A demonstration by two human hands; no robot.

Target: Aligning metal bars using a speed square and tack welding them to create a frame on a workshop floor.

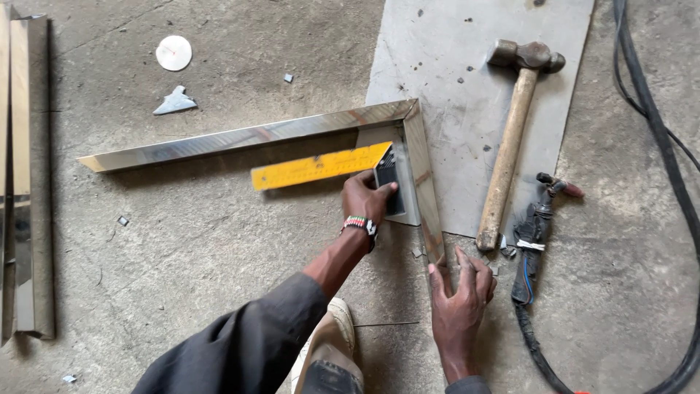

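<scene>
Pressing down on a try square [343, 171], the left hand [367, 201] sits at centre frame, fingers curled loosely over the square's dark stock, thumb lying along its edge; the hand is partly closed, bearing on the tool rather than wrapped round it. The square's yellow blade runs left from the stock, just inside the inner corner of a mitred metal frame [292, 131]. The frame forms an L: one shiny length runs from mid-left to the corner above centre, the other runs down from that corner toward lower centre. The right hand [461, 288] lies at lower centre-right, fingers spread and flat, fingertips touching the lower end of the downward length; it grasps nothing. The frame corner rests on a grey steel sheet [467, 87] in the upper right. A wooden-handled hammer [510, 138] lies on that sheet, just right of the frame. A welding electrode holder [536, 233] with cable lies further right on the concrete floor [182, 255].
</scene>
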